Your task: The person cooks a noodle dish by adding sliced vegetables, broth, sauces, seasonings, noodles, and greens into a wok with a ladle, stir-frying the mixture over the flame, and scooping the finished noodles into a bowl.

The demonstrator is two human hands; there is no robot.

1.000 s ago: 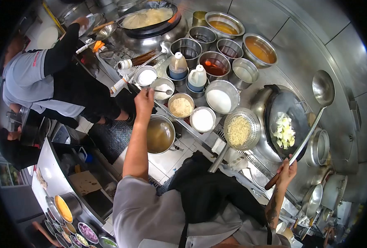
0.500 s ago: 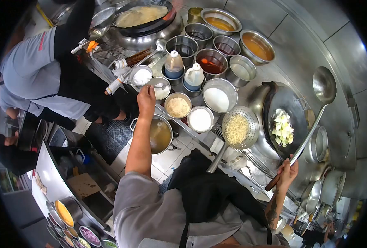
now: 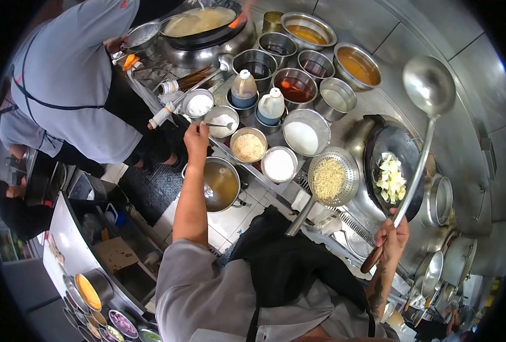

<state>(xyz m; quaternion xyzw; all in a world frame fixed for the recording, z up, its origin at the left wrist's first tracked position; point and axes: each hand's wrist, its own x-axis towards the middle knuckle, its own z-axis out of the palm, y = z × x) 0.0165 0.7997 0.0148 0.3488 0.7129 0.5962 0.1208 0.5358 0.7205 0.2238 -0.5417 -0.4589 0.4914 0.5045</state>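
My left hand [image 3: 196,140] pinches the handle of a small spoon [image 3: 217,125], its tip over the white powder in a metal bowl [image 3: 233,133]. Closed round the wooden-ended handle of a long ladle [image 3: 428,85], my right hand [image 3: 391,236] keeps the ladle's empty bowl raised beyond the wok. White-green cut vegetables [image 3: 391,178] lie in the dark wok [image 3: 414,202]. Left of the wok, a perforated strainer [image 3: 351,171] holds a heap of pale noodles [image 3: 329,179]. Tubs of white granules [image 3: 301,138], white powder [image 3: 278,165] and pale yellowish powder [image 3: 248,147] stand beside my left hand.
Two squeeze bottles [image 3: 244,88] stand among metal pots of dark, red and amber liquids [image 3: 293,85]. A large pot of broth [image 3: 219,185] sits low under my left forearm. At the far left, a co-worker [image 3: 73,74] stands by another wok [image 3: 199,23] with pale liquid.
My right hand has shifted slightly, and the ladle's bowl has swung up and left, looking larger. The spoon still sits at the powder bowl. A co-worker has moved right, nearer the far wok.
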